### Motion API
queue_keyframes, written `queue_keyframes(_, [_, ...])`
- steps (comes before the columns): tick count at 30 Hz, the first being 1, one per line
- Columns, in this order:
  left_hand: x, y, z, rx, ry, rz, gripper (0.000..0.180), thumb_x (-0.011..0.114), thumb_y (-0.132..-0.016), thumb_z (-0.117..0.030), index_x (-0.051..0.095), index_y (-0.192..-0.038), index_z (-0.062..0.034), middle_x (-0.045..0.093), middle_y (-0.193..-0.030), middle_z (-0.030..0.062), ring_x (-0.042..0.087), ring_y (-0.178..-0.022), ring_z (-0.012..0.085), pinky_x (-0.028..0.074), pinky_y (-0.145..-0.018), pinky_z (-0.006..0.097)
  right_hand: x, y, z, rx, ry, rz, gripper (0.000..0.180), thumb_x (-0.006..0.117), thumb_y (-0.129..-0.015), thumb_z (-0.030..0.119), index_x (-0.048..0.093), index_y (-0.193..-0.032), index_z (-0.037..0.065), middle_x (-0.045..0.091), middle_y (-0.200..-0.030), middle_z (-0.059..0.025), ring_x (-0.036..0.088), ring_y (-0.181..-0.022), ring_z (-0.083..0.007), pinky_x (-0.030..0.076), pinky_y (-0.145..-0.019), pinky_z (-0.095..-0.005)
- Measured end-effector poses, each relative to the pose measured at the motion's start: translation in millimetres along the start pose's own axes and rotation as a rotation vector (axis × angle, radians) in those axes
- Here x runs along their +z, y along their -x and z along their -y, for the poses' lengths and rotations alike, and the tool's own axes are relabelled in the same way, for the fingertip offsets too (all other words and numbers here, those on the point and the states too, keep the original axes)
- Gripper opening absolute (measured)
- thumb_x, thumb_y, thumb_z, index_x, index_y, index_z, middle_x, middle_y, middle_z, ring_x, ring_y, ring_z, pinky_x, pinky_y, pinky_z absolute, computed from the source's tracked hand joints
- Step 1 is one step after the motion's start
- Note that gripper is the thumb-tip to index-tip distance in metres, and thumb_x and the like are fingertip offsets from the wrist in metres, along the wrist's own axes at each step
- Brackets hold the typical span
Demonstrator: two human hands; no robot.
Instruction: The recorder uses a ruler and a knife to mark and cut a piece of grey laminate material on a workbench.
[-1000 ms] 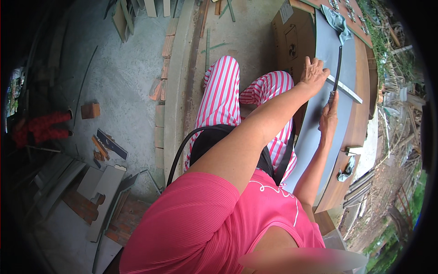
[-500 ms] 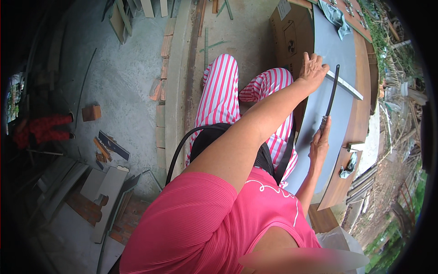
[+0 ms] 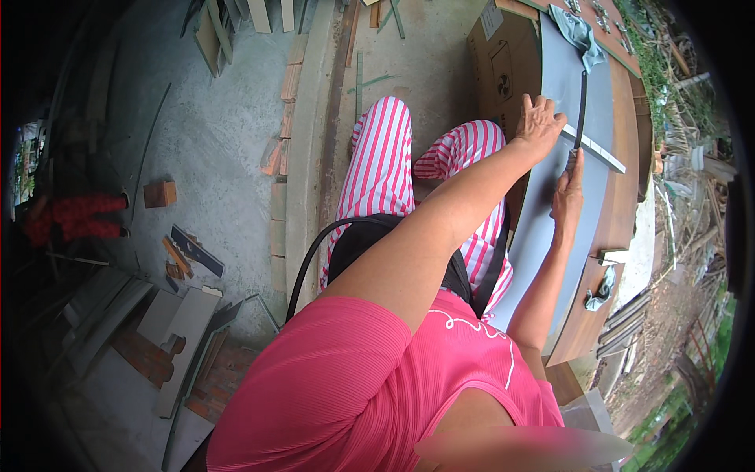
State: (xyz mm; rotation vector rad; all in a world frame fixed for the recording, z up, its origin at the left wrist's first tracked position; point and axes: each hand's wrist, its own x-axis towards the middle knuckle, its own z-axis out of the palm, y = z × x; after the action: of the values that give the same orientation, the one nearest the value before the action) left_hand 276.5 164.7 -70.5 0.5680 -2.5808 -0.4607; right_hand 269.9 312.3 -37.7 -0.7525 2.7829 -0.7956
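My left hand [image 3: 541, 127] is closed on the near end of a thin white strip [image 3: 602, 149]. The strip lies across a grey-blue sheet [image 3: 543, 244] on a low surface at my right. In my right hand [image 3: 568, 189] is a hacksaw blade [image 3: 583, 106], long, narrow and dark, with a wrapped grip. It crosses over the strip close to my left fingers, its tip pointing away from me. Whether the blade touches the strip I cannot tell.
A cardboard box [image 3: 503, 67] stands beyond my knees. Light blue cloths lie on the far end of the sheet [image 3: 578, 35] and on a brown board [image 3: 600, 289]. Wood offcuts [image 3: 193, 252] and stacked panels [image 3: 189, 338] are on the floor at left. Another person's red trousers [image 3: 79, 220] show at far left.
My right hand has pushed the hacksaw blade forward, away from me, along the sheet. My left hand and the white strip have hardly moved.
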Motion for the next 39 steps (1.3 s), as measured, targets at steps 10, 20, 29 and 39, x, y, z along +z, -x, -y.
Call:
queue_keyframes(10, [7, -3, 2, 0.006, -0.003, -0.007, 0.014, 0.058, -0.083, -0.018, 0.064, -0.095, -0.0140, 0.057, -0.094, 0.0108, 0.051, -0.096, 0.0251, 0.031, -0.088, 0.046, -16, 102, -20, 0.103, -0.038, 0.044, 0.059, 0.037, -0.095, 0.007, 0.021, -0.145, 0.033, 0.056, -0.127, -0.0104, 0.060, -0.073, -0.0179, 0.049, -0.063, -0.0321])
queue_keyframes(20, [3, -1, 3, 0.013, 0.028, -0.027, 0.013, 0.059, -0.082, -0.018, 0.065, -0.093, -0.0137, 0.057, -0.091, 0.0109, 0.051, -0.095, 0.0255, 0.031, -0.086, 0.046, -4, 29, -4, 0.075, -0.045, 0.051, 0.055, 0.038, -0.096, 0.013, 0.021, -0.145, 0.030, 0.050, -0.134, -0.0118, 0.064, -0.096, -0.0287, 0.051, -0.074, -0.0371])
queue_keyframes(29, [1, 0, 0, 0.001, 0.005, -0.018, 0.013, 0.060, -0.082, -0.020, 0.065, -0.093, -0.0143, 0.056, -0.093, 0.0096, 0.050, -0.096, 0.0247, 0.031, -0.085, 0.046, -2, 9, -7, -0.055, -0.061, -0.003, 0.055, 0.038, -0.095, 0.013, 0.021, -0.146, 0.026, 0.052, -0.131, -0.0133, 0.066, -0.083, -0.0284, 0.050, -0.069, -0.0383])
queue_keyframes(39, [9, -2, 6, 0.015, -0.003, -0.021, 0.012, 0.060, -0.083, -0.019, 0.064, -0.093, -0.0139, 0.057, -0.093, 0.0106, 0.050, -0.095, 0.0251, 0.031, -0.085, 0.046, -25, 100, 3, 0.306, -0.049, 0.166, 0.056, 0.038, -0.096, 0.012, 0.020, -0.145, 0.032, 0.057, -0.123, -0.0167, 0.065, -0.088, -0.0325, 0.049, -0.073, -0.0391])
